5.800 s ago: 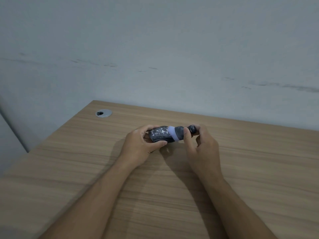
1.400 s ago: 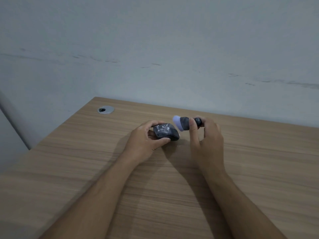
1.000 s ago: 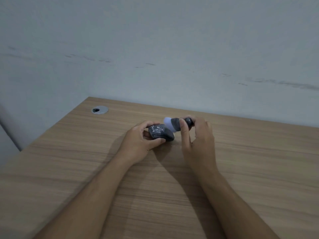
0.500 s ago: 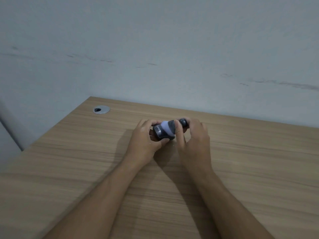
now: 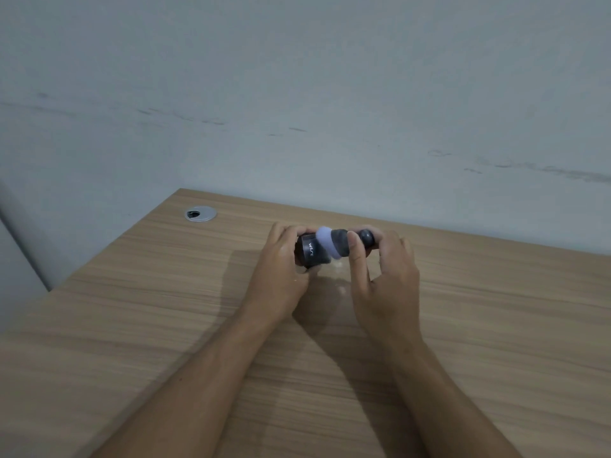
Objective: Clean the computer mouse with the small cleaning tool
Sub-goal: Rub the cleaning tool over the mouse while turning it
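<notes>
My left hand (image 5: 281, 276) grips a small black computer mouse (image 5: 310, 254) with white lettering, tipped on its side just above the wooden desk (image 5: 165, 325). My right hand (image 5: 383, 285) holds the small cleaning tool (image 5: 344, 245), a dark stubby brush with a pale lilac head. The lilac head presses against the right side of the mouse. My thumb and fingers pinch the tool's dark handle end. Much of the mouse is hidden by my left fingers and the brush head.
A round silver cable grommet (image 5: 200, 214) sits in the desk near its far left corner. A pale grey wall (image 5: 330, 110) rises right behind the desk's far edge. The desk's left edge runs diagonally at the left.
The brush went from hovering right of the mouse to pressing on it. My left hand has tipped the mouse up on its side, so its lettering now shows.
</notes>
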`<control>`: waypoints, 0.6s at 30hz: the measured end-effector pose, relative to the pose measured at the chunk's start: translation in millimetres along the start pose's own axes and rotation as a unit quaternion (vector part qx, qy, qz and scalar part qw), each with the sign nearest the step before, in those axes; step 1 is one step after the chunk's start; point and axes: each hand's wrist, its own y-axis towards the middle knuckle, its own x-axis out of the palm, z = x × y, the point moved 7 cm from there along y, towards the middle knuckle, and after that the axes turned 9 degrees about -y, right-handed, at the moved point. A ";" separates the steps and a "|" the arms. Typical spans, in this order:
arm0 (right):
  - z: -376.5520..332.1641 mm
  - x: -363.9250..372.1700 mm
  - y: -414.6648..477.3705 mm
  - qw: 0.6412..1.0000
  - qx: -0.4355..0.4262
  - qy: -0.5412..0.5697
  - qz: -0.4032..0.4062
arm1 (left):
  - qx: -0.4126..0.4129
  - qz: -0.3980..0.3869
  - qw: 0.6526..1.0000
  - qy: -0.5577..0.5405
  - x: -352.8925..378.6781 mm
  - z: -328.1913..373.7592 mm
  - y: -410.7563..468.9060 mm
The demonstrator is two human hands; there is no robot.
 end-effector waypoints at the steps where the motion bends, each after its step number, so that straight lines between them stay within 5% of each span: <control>1: -6.2 0.5 -1.3 1.000 -0.019 -0.001 -0.009 | 0.009 -0.006 1.000 0.000 0.8 0.6 -0.4; 9: 35.5 4.8 3.4 0.995 0.098 0.001 -0.007 | 0.080 -0.049 0.996 0.012 6.9 6.7 -0.7; 14: 7.1 1.1 0.4 0.999 0.028 0.012 -0.013 | 0.100 -0.048 0.993 0.043 9.3 6.7 1.0; 18: 30.0 10.4 4.8 0.997 0.082 -0.011 -0.012 | 0.093 -0.053 0.993 0.053 4.9 3.4 1.3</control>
